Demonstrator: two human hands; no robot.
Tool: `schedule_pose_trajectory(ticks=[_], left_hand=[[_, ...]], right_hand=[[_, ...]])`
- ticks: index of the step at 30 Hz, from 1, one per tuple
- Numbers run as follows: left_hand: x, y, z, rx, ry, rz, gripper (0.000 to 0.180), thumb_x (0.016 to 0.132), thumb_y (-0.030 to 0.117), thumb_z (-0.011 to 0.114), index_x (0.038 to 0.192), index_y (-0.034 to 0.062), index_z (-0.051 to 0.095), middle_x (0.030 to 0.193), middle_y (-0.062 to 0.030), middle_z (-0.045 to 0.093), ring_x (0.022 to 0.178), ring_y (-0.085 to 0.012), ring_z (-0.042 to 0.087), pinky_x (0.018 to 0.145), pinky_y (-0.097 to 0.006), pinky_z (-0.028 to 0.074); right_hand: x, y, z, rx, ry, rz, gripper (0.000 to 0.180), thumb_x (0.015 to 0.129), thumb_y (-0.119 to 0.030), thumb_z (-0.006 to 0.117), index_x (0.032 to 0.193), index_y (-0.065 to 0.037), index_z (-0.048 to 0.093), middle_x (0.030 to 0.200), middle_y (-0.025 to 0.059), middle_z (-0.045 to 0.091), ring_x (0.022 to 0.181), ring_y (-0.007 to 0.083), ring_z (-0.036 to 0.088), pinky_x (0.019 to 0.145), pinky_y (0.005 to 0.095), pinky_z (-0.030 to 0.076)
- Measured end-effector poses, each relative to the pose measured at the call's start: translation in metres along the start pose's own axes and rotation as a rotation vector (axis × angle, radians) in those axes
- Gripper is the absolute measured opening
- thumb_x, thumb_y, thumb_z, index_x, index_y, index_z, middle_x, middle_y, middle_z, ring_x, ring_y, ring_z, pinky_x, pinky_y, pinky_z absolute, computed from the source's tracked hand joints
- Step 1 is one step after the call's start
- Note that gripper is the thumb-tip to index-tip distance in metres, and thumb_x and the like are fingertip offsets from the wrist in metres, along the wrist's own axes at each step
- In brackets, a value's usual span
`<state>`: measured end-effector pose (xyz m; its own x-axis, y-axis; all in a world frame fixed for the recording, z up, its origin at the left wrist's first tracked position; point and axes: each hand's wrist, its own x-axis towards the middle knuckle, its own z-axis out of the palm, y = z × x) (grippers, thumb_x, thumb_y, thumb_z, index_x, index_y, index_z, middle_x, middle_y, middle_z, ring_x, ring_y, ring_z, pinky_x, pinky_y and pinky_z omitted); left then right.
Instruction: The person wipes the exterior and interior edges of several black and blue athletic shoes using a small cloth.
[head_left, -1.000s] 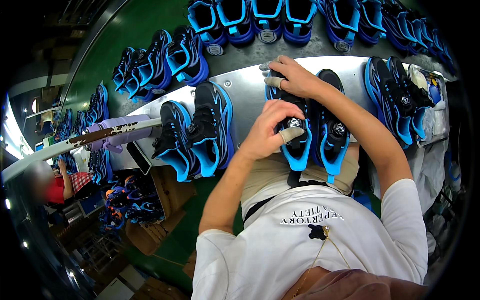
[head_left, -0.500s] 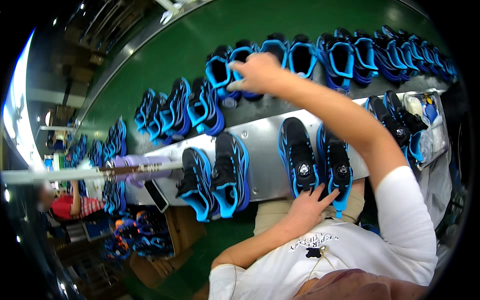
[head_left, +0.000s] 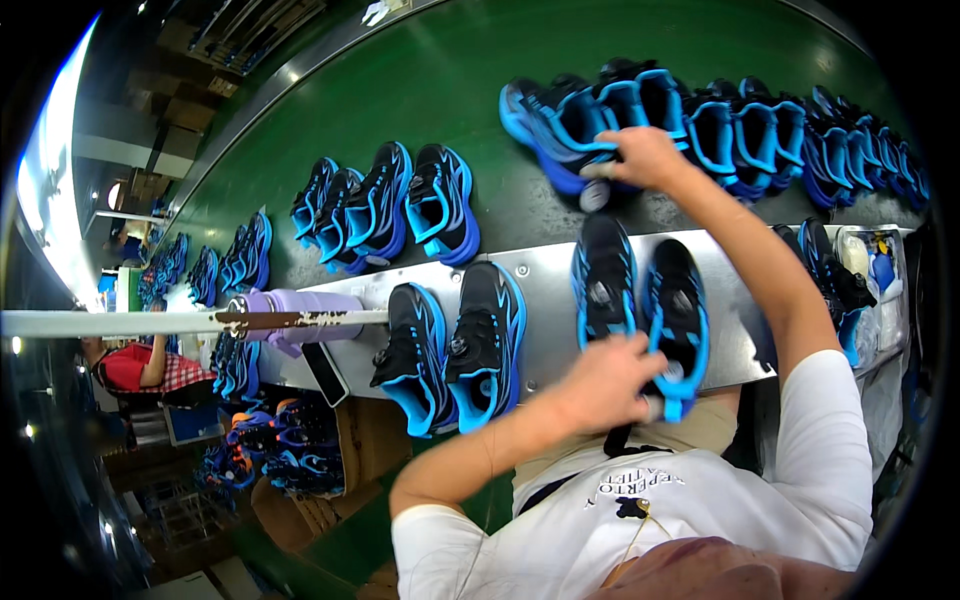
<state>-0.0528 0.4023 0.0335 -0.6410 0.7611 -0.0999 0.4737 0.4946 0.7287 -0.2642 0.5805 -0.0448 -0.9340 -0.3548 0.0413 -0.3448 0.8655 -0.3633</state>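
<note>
In front of me a pair of black and blue sneakers stands on the metal ledge: a left sneaker (head_left: pixel 604 265) and a right sneaker (head_left: pixel 674 290), toes pointing away. My left hand (head_left: pixel 612 383) is at their heels, fingers curled around the heel area; it covers the left sneaker's heel. Across the ledge, my right hand (head_left: pixel 643 160) grips the heel of a black sneaker with blue lining (head_left: pixel 545 130) at the left end of the far row. That sneaker is tilted and slightly blurred. Its thumb and fingers are closed on the heel edge.
Another sneaker pair (head_left: pixel 484 345) stands left on the ledge. Beyond are several more sneakers (head_left: pixel 438 205) on the green belt (head_left: pixel 470 60). A lilac bottle (head_left: pixel 300 315), a phone (head_left: pixel 325 374) and a white bar (head_left: pixel 120 323) lie left; a tray (head_left: pixel 885 285) sits right.
My right hand has moved right along the far row with the sneakers, opening a gap beside the left group. My left hand's fingers, spread before, are now curled at the near heels.
</note>
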Motion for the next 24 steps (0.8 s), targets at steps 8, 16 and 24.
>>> schedule_pose_trajectory(ticks=[8, 16, 24], left_hand=[[0.030, -0.138, -0.126, 0.454, 0.092, -0.474, 0.049, 0.070, 0.053, 0.074, 0.094, 0.0111, 0.069, 0.083, -0.0139, 0.068, 0.082, -0.0346, 0.064, 0.073, -0.042, 0.051], [0.034, -0.116, -0.089, 0.680, 0.578, -0.227, 0.041, 0.078, 0.004, 0.062, 0.119, 0.0074, 0.057, 0.117, -0.0188, 0.059, 0.102, -0.0371, 0.056, 0.089, -0.046, 0.045], [-0.015, 0.008, 0.019, -0.054, 0.567, -0.255, 0.070, 0.078, 0.013, 0.073, 0.140, 0.0084, 0.040, 0.124, -0.0153, 0.051, 0.099, -0.0268, 0.056, 0.073, -0.032, 0.048]], right_hand=[[-0.017, 0.056, -0.024, -0.076, -0.049, 0.150, 0.067, 0.071, -0.061, 0.069, 0.119, -0.013, 0.062, 0.104, 0.0142, 0.066, 0.099, 0.0319, 0.062, 0.082, 0.0408, 0.050], [-0.045, 0.009, -0.059, -0.013, -0.173, 0.035, 0.056, 0.073, -0.060, 0.067, 0.103, -0.012, 0.068, 0.084, 0.0156, 0.068, 0.084, 0.0343, 0.065, 0.075, 0.0435, 0.050], [-0.234, -0.084, -0.059, 0.167, -0.259, -0.269, 0.034, 0.069, -0.025, 0.072, 0.099, -0.010, 0.064, 0.070, 0.0113, 0.057, 0.071, 0.0314, 0.060, 0.067, 0.0424, 0.046]])
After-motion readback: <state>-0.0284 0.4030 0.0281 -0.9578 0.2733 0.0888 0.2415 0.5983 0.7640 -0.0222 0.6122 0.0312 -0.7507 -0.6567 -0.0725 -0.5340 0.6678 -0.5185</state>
